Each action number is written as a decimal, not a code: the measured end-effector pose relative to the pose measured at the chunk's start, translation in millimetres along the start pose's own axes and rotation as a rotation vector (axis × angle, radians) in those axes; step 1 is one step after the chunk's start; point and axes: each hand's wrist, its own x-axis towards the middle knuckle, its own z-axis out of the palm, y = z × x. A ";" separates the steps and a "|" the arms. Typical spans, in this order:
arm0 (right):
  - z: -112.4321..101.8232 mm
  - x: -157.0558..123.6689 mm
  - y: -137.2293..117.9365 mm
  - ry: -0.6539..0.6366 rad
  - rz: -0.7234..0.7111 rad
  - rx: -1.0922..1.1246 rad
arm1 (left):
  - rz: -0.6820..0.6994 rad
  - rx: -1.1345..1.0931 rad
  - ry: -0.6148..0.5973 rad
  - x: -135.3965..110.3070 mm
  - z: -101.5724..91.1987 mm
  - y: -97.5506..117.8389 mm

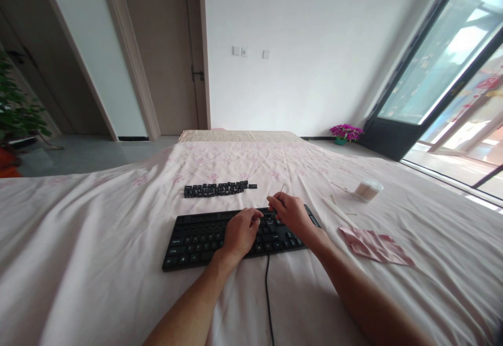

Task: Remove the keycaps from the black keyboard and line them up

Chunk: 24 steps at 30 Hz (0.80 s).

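A black keyboard [196, 238] lies on the pink sheet in front of me, its cable running toward me. My left hand [240, 231] rests curled on the keys near the middle, fingertips pinched at the top row. My right hand [290, 212] hovers over the keyboard's right part, fingers closed on a thin wire keycap puller [283, 190] that sticks up from them. Beyond the keyboard, several loose black keycaps [216, 189] lie in rows on the sheet.
A pink cloth [375, 245] lies to the right of the keyboard. Further right stands a round tub of cotton swabs [368, 189], with loose swabs [338, 211] beside it. A flower pot [346, 133] sits by the glass door; a doorway is at the left.
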 end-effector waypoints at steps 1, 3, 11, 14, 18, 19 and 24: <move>0.1 -0.4 -1.2 -0.003 0.000 0.012 | -0.002 0.003 0.000 0.0 0.1 0.1; -1.0 -1.1 -3.8 -0.006 -0.005 0.018 | 0.004 0.008 -0.001 -0.2 0.1 0.1; -12.6 -3.4 -6.7 -0.132 -0.084 -0.003 | 0.023 0.018 -0.009 -1.0 -1.0 -0.4; -14.7 -3.9 -5.7 -0.213 -0.119 0.053 | 0.030 0.026 -0.010 -1.1 -0.9 -0.9; -16.8 -3.8 -2.4 -0.274 -0.118 0.144 | 0.038 0.031 -0.014 -1.3 -0.7 -1.3; -17.1 -3.8 -1.2 -0.285 -0.121 0.160 | 0.040 0.033 -0.015 -1.3 -0.7 -1.3; -15.6 -5.3 3.9 -0.339 -0.189 0.198 | 0.050 0.052 -0.021 -1.5 -0.8 -1.2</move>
